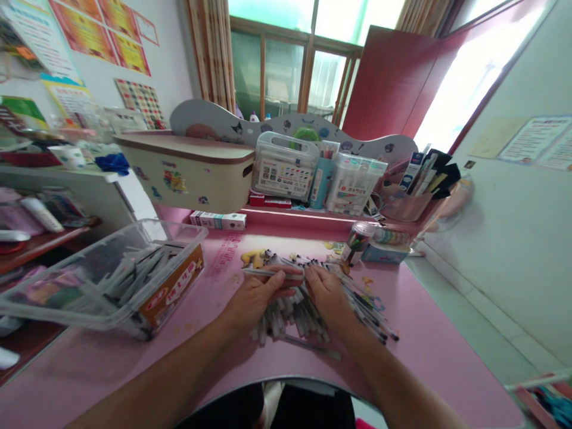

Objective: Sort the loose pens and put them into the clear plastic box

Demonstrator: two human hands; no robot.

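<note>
A pile of slim pens, clear-barrelled and several with dark ends, lies on the pink desk under both hands. My left hand is closed on a pale pen held crosswise above the pile. At that pen's right end, my right hand has its fingers pinched together; its fingertips are partly hidden. More dark-tipped pens fan out to the right of my right wrist. One loose pen lies near the front of the pile.
A clear plastic bin with more pens stands to the left. Behind are a lidded cream box, clear marker cases and a pink holder on a ledge. A clear jar of pens stands at the back right.
</note>
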